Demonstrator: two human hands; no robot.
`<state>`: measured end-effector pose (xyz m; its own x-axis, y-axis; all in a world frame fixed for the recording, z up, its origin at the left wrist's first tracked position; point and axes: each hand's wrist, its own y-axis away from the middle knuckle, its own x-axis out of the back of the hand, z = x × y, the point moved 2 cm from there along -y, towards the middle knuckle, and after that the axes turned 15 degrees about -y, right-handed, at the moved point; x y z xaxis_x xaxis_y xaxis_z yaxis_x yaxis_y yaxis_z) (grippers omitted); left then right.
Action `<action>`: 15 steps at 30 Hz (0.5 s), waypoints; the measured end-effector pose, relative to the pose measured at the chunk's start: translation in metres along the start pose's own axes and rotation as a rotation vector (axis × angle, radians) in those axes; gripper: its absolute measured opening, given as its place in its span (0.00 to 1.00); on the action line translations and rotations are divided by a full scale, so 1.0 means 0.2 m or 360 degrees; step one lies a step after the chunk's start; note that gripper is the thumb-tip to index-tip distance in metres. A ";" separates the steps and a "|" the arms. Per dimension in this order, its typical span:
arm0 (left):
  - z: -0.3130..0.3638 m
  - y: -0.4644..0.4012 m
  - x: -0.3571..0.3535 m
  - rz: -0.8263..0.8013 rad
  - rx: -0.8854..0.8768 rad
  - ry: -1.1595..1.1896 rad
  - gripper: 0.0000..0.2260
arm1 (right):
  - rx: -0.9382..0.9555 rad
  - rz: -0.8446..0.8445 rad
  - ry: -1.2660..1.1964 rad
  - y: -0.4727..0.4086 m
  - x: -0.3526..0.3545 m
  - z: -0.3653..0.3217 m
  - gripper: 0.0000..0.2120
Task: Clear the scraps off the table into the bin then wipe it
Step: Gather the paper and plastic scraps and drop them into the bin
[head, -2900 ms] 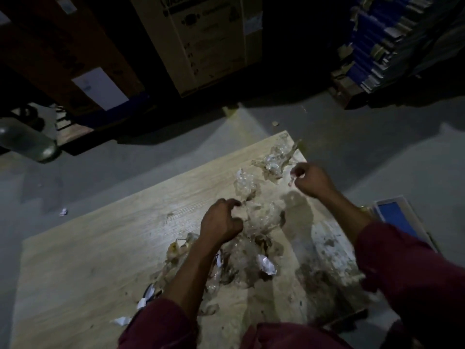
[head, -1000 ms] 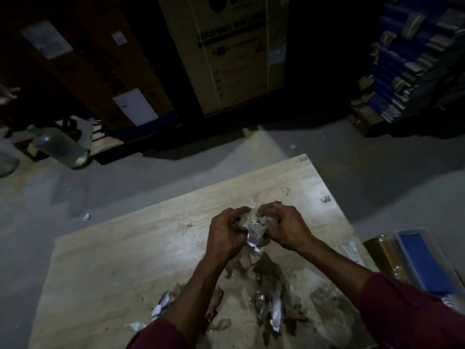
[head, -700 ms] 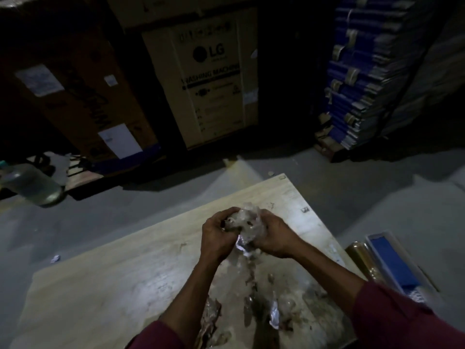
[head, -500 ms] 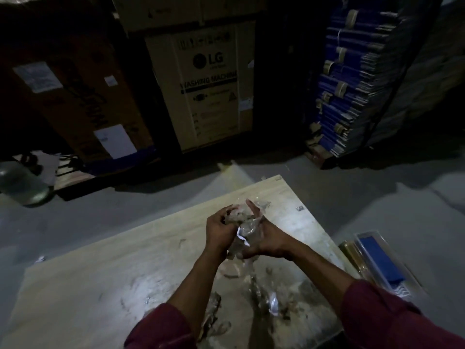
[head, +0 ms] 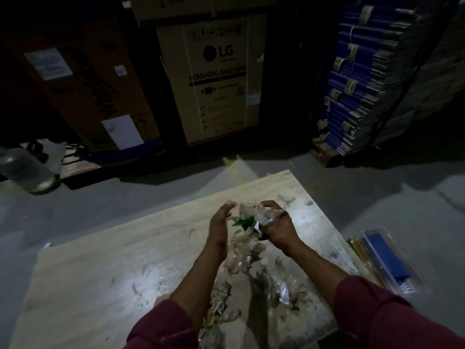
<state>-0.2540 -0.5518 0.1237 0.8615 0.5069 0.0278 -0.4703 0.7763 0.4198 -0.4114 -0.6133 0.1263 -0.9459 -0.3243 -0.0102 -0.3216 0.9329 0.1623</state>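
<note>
Crinkly clear plastic scraps are bunched up in the right hand, whose fingers curl round the wad and hold it up above the table. A small green bit sticks out of the wad on its left side. The left hand is just beside the wad, with its palm turned toward it and its fingers loosely bent; I cannot tell if they touch the plastic. Both arms wear dark red sleeves. More scraps lie on the light wooden table under the hands, in a messy line that runs back toward the person. Some shiny foil bits lie near the right arm. One clear bit sits alone near the far right corner of the table. The tabletop has dark smudges and scratches on it. On the grey floor to the right of the table lies a clear case with something blue inside. Behind the table stands a big cardboard box that says washing machine. A stack of blue flat packs stands at the back right. A clear bottle is at the left edge.
</note>
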 end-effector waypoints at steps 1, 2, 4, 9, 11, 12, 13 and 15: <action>-0.07 -0.03 0.05 0.0122 0.0056 -0.0047 0.17 | -0.0063 0.0018 -0.0129 -0.01 0.02 0.00 0.19; -0.16 -0.07 0.11 0.0210 0.0137 -0.0099 0.20 | -0.0117 0.0032 -0.0230 -0.01 0.03 0.00 0.18; -0.42 -0.21 0.17 0.0200 0.0300 -0.0119 0.29 | -0.0165 0.0022 -0.0357 0.00 0.04 0.01 0.17; -0.26 0.08 0.04 -0.0169 0.0536 0.0428 0.24 | -0.0162 0.0060 -0.0605 0.07 0.03 0.00 0.13; -0.27 0.11 -0.02 -0.0235 0.0653 0.0754 0.30 | -0.0136 0.0119 -0.0675 0.10 0.02 0.00 0.12; -0.27 0.11 -0.04 -0.0222 0.0666 0.0894 0.32 | -0.0114 0.0166 -0.0691 0.12 0.02 0.01 0.12; -0.28 0.10 -0.08 -0.0228 0.0673 0.1015 0.32 | -0.0089 0.0222 -0.0670 0.15 0.03 0.01 0.12; -0.22 0.13 -0.17 -0.0219 0.0668 0.1060 0.28 | -0.0060 0.0330 -0.0621 0.19 0.06 0.04 0.12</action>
<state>-0.3041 -0.5333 0.0933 0.5487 0.6371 -0.5413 -0.1429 0.7094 0.6902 -0.4357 -0.5798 0.1248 -0.9379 -0.0408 -0.3445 -0.1285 0.9632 0.2359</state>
